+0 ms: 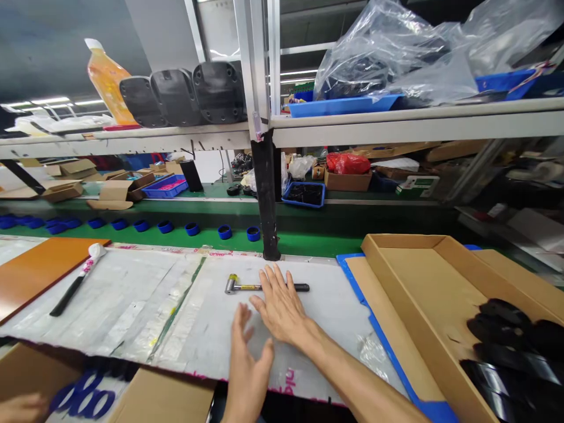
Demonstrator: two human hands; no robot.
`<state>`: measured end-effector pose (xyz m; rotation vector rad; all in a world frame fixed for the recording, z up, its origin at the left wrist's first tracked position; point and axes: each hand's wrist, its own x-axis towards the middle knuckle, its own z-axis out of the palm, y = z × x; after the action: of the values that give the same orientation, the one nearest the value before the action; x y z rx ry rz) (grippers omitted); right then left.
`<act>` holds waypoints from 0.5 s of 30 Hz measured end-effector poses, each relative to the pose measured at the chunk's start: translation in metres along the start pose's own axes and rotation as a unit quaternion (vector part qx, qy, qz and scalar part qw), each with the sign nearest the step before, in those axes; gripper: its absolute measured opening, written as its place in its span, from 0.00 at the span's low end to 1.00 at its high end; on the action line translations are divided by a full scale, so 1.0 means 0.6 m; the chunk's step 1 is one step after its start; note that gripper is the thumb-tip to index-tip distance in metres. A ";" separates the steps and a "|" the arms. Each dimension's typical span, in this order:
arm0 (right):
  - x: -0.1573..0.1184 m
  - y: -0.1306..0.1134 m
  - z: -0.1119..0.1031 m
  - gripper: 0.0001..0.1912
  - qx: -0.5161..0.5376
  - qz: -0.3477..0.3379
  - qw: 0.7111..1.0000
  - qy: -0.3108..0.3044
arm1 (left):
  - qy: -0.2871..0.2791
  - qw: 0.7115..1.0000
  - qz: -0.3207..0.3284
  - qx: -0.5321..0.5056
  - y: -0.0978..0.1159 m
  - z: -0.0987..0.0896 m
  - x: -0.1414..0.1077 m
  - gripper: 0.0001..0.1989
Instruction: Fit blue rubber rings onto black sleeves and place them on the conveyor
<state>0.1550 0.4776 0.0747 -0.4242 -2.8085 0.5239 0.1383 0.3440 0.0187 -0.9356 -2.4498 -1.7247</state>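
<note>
My right hand [282, 306] is open, with its fingers stretched forward across the handle of a small hammer [247, 287]. The fingers cover part of that handle; whether they press on it I cannot tell. The hammer lies crosswise on the white-covered bench [198, 317], its metal and yellow head to the left and black grip end to the right. Closer to the bench's front edge, my left hand [249, 367] is raised with thumb and fingers apart and nothing in it.
At right stands a cardboard box [423, 276] with black plastic parts [506, 346]. A white-headed mallet [79, 282] lies left beside an orange board [39, 270]. Blue rings [224, 232] line the green belt [207, 241] behind the post [265, 200]. Another person's hand [24, 406] shows bottom left.
</note>
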 end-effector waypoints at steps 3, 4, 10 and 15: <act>0.002 0.009 0.013 0.33 -0.007 0.002 0.998 -0.054 | -0.021 0.981 0.166 0.102 0.024 -0.021 0.019 0.27; 0.001 0.012 0.014 0.33 -0.008 0.003 0.997 -0.074 | -0.052 0.964 0.218 0.144 0.031 -0.024 0.027 0.24; 0.002 0.010 0.003 0.34 -0.036 -0.002 0.995 -0.095 | -0.063 0.938 0.288 0.185 0.036 -0.022 0.049 0.20; -0.005 0.010 0.020 0.41 -0.054 -0.006 0.997 -0.063 | -0.063 0.965 0.223 0.123 0.020 -0.017 0.047 0.21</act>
<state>0.1554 0.4782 0.0609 -0.4088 -2.9686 0.4107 0.1174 0.3509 0.0423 -1.4556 -2.2159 -1.2196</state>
